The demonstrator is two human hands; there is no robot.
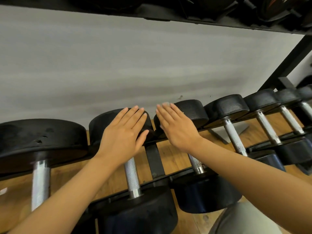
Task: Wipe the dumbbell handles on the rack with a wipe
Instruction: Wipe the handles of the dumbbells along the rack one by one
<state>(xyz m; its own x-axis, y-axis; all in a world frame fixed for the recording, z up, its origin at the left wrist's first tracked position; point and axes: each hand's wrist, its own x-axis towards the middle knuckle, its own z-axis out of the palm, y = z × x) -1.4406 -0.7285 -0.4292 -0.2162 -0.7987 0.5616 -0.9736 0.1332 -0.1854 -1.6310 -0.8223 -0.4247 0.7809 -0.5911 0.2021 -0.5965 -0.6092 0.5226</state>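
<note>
Dumbbells lie in a row across the black rack [154, 155], each with a knurled metal handle between two black heads, the far heads toward the grey wall [118, 65]. Left hand [124, 135] lies flat, fingers straight and together, on the far head of the second dumbbell [133, 176] from the rack's left end; its handle shows bare below the wrist. Right hand [175, 124] lies flat in the same way on the far head of the third dumbbell [192, 112], fingers extended. A small pale patch at the right fingertips may be the wipe; this cannot be confirmed. Neither hand grips anything. Further dumbbells continue toward the rack's right end, where a diagonal brace [285, 63] rises to the upper shelf [101, 9]. Wooden floor [175, 157] shows beneath the rack.
</note>
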